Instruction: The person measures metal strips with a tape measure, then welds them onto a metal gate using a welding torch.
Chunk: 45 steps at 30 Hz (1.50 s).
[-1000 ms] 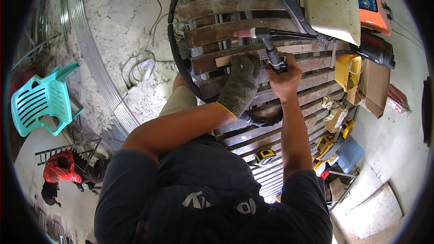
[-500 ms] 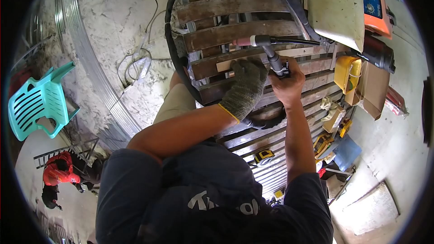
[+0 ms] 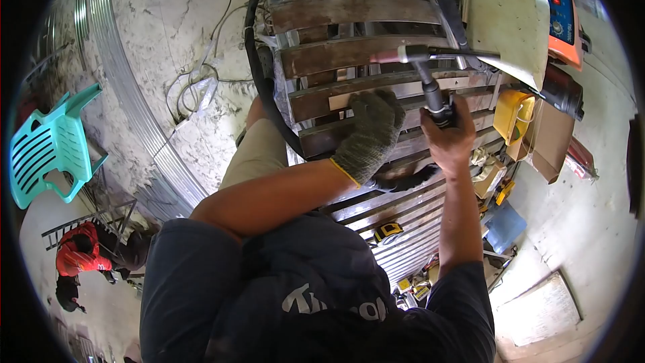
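Note:
My left hand (image 3: pixel 377 121), in a grey knit glove with a yellow edge, rests fingers curled on a slatted bench (image 3: pixel 356 10). A flat light-coloured strip (image 3: pixel 340 101) lies by its fingertips; whether the fingers grip it is hidden. My bare right hand (image 3: pixel 449 133) is wrapped round the dark handle of a welding torch (image 3: pixel 430 84). The torch's pinkish nozzle points left above the slats, and its long black rear cap points right. Below my left hand a thick black hose (image 3: pixel 403 180) crosses the slats.
A tape measure (image 3: pixel 388 232) lies on the lower slats. To the right are an orange-and-blue machine (image 3: pixel 563 23), a pale panel (image 3: pixel 508 23), a yellow container (image 3: pixel 514 115) and a cardboard box (image 3: pixel 547 141). Leftward are metal strips (image 3: pixel 124 74), a turquoise chair (image 3: pixel 54 148) and a person in red (image 3: pixel 80 249).
My right hand and the torch have moved right and slightly down in view. My left hand stays by the strip, and the whole view has shifted a little.

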Available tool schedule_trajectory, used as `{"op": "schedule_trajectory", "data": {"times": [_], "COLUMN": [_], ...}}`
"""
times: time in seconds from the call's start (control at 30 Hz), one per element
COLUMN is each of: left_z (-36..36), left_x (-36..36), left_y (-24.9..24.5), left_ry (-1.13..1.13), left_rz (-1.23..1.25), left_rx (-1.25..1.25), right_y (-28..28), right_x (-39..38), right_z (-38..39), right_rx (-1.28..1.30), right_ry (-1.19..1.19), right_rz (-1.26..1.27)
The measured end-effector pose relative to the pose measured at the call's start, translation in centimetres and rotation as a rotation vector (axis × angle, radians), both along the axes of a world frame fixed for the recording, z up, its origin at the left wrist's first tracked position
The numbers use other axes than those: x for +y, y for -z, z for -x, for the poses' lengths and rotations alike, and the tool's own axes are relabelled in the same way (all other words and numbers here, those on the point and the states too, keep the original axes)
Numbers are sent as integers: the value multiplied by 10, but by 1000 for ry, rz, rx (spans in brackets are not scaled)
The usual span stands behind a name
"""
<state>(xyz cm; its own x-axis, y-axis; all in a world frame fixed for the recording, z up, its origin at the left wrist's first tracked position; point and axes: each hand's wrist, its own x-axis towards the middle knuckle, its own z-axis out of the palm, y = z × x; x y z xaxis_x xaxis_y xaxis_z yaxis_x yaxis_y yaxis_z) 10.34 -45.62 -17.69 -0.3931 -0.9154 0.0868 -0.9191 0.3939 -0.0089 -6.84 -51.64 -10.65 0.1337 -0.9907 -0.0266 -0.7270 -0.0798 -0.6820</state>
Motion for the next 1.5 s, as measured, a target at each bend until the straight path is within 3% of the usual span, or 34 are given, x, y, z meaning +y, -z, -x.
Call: {"op": "schedule_trajectory", "data": {"times": [0.13,0.3,0.5,0.7,0.8,0.87,0.97,1.03,1.2,1.3,1.4,1.5], "left_z": [-2,13,16,37,41,45,50,53,41,34,37,37], "left_x": [1,1,-6,-8,-8,-7,-7,-11,-15,-6,1,7], "left_y": [1,17,19,37,35,39,45,40,30,43,53,54], "left_ry": [35,-107,-97,-247,-329,-357,-356,-426,-284,-256,-310,-298], "left_rz": [71,131,68,-11,-185,-175,-88,-250,2,174,135,161], "left_rx": [-92,179,-2,141,447,519,385,491,98,266,494,532], "right_y": [-48,-79,-81,-88,-87,-86,-86,-85,-84,-86,-91,-92], "right_x": [-13,-16,-13,-14,-15,-17,-20,-20,-17,-13,-13,-13], "right_z": [-13,-34,-53,-58,-54,-50,-50,-48,-52,-55,-64,-68], "right_rx": [-54,34,137,201,198,200,181,159,151,212,272,274], "right_ry": [-46,-111,-200,-106,4,18,47,58,67,51,-9,-13], "right_rz": [-170,-311,-301,-458,-598,-637,-689,-706,-681,-648,-594,-576]}}
